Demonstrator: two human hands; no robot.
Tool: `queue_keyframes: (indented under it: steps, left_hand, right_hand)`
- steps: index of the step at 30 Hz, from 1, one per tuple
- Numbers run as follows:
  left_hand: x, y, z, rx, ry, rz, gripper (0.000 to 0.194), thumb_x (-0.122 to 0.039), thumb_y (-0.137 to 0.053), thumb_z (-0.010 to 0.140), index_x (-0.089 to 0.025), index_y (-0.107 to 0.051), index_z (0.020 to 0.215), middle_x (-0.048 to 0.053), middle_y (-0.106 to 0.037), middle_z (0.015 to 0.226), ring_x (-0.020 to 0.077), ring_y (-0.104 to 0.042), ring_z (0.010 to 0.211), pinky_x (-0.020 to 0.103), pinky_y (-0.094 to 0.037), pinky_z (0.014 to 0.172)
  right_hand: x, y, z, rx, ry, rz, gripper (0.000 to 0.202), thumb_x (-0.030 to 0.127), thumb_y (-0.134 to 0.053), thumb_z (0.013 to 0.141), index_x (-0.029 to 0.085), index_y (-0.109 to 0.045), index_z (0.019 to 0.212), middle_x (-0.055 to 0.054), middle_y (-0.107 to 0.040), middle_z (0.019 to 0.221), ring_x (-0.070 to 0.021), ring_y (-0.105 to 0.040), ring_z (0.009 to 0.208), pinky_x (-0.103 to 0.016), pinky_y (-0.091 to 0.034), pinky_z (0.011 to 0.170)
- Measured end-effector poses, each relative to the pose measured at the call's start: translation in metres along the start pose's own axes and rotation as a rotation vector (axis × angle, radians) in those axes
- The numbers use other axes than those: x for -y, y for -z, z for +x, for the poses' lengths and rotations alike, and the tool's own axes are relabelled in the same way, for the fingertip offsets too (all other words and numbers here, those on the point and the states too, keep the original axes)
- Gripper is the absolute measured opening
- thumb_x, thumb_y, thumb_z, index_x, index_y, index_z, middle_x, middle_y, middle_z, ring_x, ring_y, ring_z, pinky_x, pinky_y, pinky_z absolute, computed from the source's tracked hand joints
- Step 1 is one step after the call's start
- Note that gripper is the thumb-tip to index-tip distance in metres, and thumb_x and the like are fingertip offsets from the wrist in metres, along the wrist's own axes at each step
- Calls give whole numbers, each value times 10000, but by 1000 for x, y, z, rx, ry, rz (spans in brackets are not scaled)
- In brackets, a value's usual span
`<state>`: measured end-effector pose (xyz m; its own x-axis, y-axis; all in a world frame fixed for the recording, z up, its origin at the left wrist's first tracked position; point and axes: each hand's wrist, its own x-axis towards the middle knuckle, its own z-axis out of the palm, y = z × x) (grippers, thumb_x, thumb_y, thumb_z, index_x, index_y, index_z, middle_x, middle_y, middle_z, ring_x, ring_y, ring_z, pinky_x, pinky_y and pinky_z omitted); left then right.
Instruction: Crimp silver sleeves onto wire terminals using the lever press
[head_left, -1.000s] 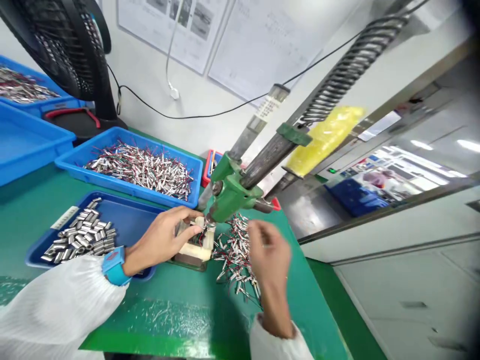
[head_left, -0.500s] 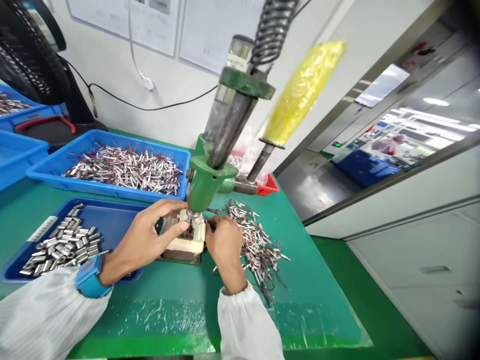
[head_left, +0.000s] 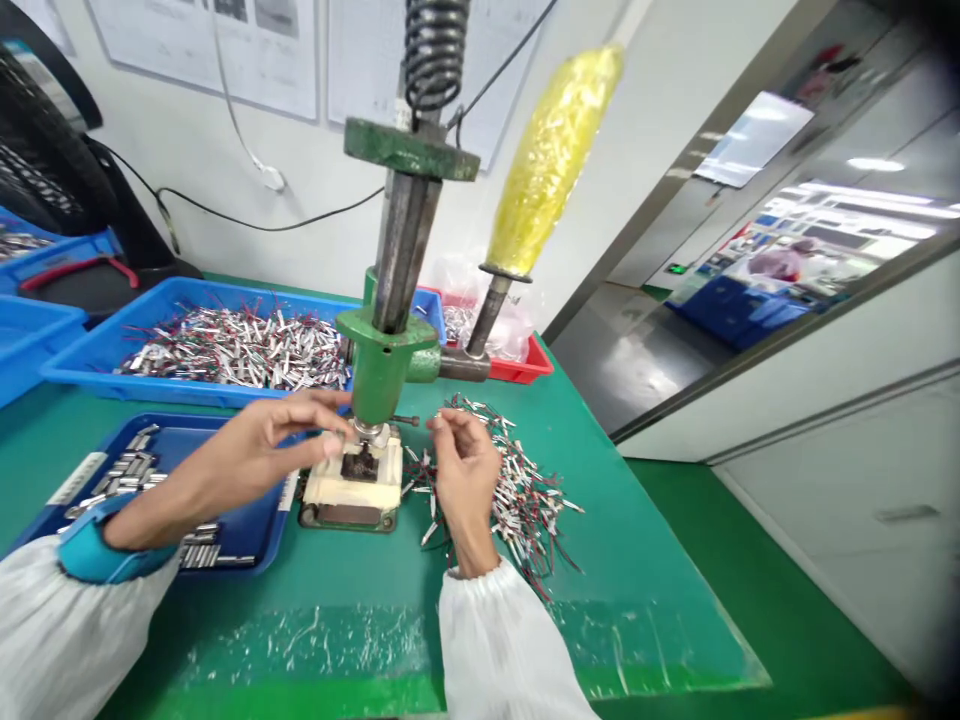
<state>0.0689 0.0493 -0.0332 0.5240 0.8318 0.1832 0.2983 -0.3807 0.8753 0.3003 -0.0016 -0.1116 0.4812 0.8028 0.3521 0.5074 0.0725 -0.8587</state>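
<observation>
Left hand (head_left: 281, 435) pinches a small silver metal sleeve (head_left: 332, 443), fingers closed on it, at the cream block fixture (head_left: 352, 482) under the green hand press (head_left: 384, 365). Right hand (head_left: 465, 470) (fingertips together, contents unclear) hovers over the loose pile of wired metal parts (head_left: 517, 490).

The left hand (head_left: 277, 440) blurs at its fingertips, so what they pinch at the fixture (head_left: 352, 485) cannot be told. The press (head_left: 386, 370) hides the fixture's far side at 12 o'clock. The fan (head_left: 45, 160) is cut off at 9 o'clock, the spring (head_left: 435, 50) at 12.
</observation>
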Motion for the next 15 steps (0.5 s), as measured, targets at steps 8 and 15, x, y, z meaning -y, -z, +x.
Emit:
queue_keyframes:
  steps: [8, 15]
  left_hand:
    - [32, 103, -42, -146, 46, 501, 435, -631, -675, 833, -251, -791, 1010, 79, -796, 988, 272, -725, 822, 345, -607, 749]
    - [60, 90, -82, 159, 88, 715, 236, -287, -576, 894, -277, -807, 940, 44, -807, 975, 253, -754, 881, 301, -563, 777]
  right_hand:
    - [0, 1, 1, -268, -131, 460, 568, 519, -766, 780, 113, -724, 1173, -150, -740, 1150, -222, -723, 954, -360, -587, 848]
    - [36, 6, -31, -341, -142, 401, 561, 529, -826, 761, 125, -745, 1142, -132, -769, 1042, -206, -739, 803, -339, -615, 768]
